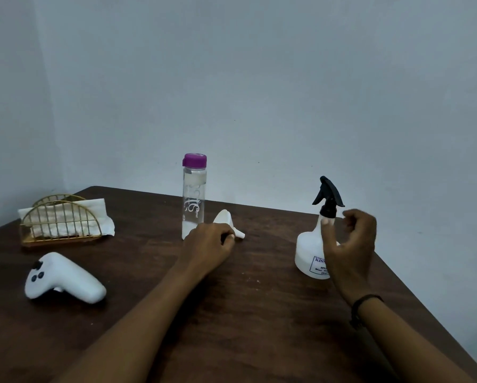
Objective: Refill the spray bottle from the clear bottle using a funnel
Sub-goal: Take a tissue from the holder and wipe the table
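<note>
A white spray bottle [309, 252] with a black trigger head stands at the right of the dark wooden table [259, 313]. My right hand [349, 244] hovers just in front of its neck, fingers curled and apart, holding nothing. A clear bottle [194, 200] with a purple cap stands upright at the table's far middle. A white funnel [226, 218] lies on its side just right of that bottle. My left hand [209, 246] rests over the funnel with fingers on it; whether it grips the funnel is unclear.
A gold wire holder [61, 225] with white napkins stands at the back left. A white handheld controller [63, 279] lies at the front left. The table's right edge runs diagonally close behind the spray bottle. Walls close off the back.
</note>
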Demonstrator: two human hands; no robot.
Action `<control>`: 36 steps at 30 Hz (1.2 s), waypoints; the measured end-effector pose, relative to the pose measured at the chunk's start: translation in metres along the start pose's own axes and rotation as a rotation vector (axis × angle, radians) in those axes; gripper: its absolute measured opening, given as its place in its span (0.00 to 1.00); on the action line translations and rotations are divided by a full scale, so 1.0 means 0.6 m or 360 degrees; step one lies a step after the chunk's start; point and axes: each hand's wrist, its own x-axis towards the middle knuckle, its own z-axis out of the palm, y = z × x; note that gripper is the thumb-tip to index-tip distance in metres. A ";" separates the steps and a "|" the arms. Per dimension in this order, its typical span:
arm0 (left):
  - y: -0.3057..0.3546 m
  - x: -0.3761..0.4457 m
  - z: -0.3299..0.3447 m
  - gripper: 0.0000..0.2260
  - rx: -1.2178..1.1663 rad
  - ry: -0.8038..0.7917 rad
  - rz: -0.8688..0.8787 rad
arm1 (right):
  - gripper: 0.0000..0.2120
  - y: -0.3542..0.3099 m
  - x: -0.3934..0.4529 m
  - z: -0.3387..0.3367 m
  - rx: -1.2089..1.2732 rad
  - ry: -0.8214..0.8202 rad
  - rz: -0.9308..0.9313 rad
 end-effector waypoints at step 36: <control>-0.181 0.053 -0.140 0.07 -0.1926 0.1758 -0.1457 | 0.17 -0.345 -0.107 0.528 0.0286 -0.1881 0.0014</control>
